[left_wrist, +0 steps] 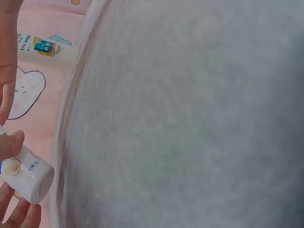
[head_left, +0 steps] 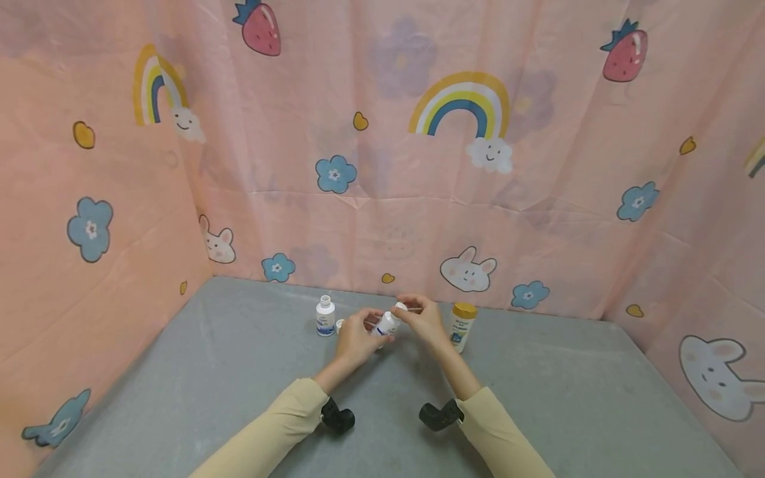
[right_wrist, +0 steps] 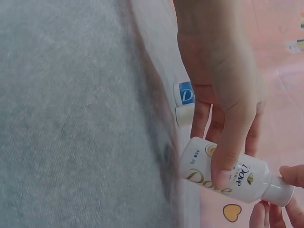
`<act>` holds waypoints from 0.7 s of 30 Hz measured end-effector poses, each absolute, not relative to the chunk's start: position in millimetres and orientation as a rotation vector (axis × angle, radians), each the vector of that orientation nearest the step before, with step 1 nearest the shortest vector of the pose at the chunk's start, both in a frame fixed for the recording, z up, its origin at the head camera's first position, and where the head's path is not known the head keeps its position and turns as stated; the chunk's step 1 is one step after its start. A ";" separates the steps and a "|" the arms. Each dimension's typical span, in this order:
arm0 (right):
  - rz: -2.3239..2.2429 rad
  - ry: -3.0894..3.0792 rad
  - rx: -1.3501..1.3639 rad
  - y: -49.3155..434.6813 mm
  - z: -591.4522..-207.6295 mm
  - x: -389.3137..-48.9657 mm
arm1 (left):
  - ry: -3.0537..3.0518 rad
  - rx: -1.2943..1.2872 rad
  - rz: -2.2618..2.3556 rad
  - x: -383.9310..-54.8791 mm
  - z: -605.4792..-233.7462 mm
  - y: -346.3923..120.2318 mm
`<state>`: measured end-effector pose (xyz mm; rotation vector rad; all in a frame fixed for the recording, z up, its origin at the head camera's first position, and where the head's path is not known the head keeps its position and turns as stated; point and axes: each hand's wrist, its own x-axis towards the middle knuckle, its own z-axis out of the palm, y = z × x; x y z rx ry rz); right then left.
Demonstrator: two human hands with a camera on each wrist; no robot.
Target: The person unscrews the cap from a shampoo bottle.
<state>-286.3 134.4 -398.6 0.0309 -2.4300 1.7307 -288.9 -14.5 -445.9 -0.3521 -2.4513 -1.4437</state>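
Observation:
My left hand grips a small white Dove bottle by its body, thumb across the gold lettering. The bottle is tilted, its base toward the lower left in the head view. At its upper end my right hand pinches the white cap between thumb and fingers. The cap sits at the neck; whether it is screwed tight cannot be seen. Just left of my left hand stands a second white bottle with a blue label and a bare threaded neck. A loose white cap lies beside it, partly hidden.
Right of my right hand stands a cream bottle with a gold cap. The grey table meets a pink patterned curtain at its back edge. Black wrist devices are worn on both forearms.

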 end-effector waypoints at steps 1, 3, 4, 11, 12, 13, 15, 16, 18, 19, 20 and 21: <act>1.731 -2.431 0.035 134.5 -398.7 -286.3 | -2.449 -0.354 -1.444 -288.7 -445.9 -14.3; 1.734 -2.436 0.036 134.9 -399.0 -286.7 | -2.446 -0.356 -1.452 -288.5 -445.9 -13.6; 1.740 -2.434 0.039 135.0 -399.1 -287.1 | -2.444 -0.356 -1.460 -288.4 -445.7 -13.2; 1.761 -2.416 0.102 135.8 -398.1 -287.4 | -2.380 -0.381 -1.481 -287.3 -447.4 -8.9; 1.764 -2.414 0.109 135.9 -397.9 -287.7 | -2.375 -0.381 -1.481 -287.2 -447.6 -8.4; 1.767 -2.413 0.116 136.0 -397.9 -287.8 | -2.370 -0.384 -1.479 -287.3 -448.0 -7.9; 1.768 -2.414 0.125 136.3 -398.2 -288.1 | -2.380 -0.373 -1.493 -287.4 -447.7 -7.3; 1.769 -2.416 0.125 136.4 -398.4 -288.5 | -2.386 -0.364 -1.501 -287.6 -447.2 -7.2; 1.770 -2.418 0.128 136.8 -399.3 -289.2 | -2.400 -0.335 -1.526 -288.7 -446.5 -7.4; 1.769 -2.419 0.126 137.0 -399.7 -289.4 | -2.404 -0.324 -1.526 -289.4 -446.0 -7.4; 1.765 -2.418 0.119 137.2 -400.3 -289.8 | -2.411 -0.311 -1.530 -290.0 -445.5 -7.6; 1.762 -2.413 0.110 137.3 -401.0 -290.5 | -2.411 -0.307 -1.523 -290.7 -445.2 -7.6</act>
